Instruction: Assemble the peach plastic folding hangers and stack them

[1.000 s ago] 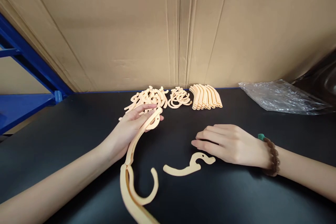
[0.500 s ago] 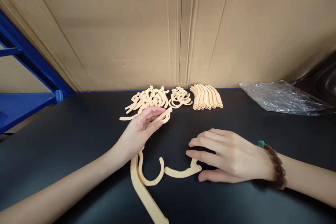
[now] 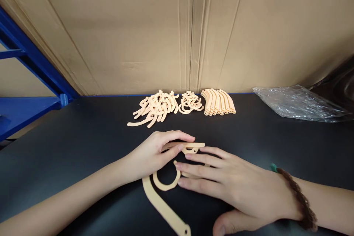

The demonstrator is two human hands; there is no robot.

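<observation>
Moved: our right hand [image 3: 232, 182], leftward over the loose piece [image 3: 188, 175].
Left hand [image 3: 156, 153]: pinches the hanger [image 3: 165, 205], its far end beside our right hand.
Right grip: fingers spread; any hold, we cannot tell.

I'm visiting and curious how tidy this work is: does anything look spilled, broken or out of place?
Nothing looks plainly broken or spilled. The left pile is jumbled, with one piece jutting from its front left, unlike the neatly lined-up stack. The clear plastic at right lies wrinkled.
</observation>
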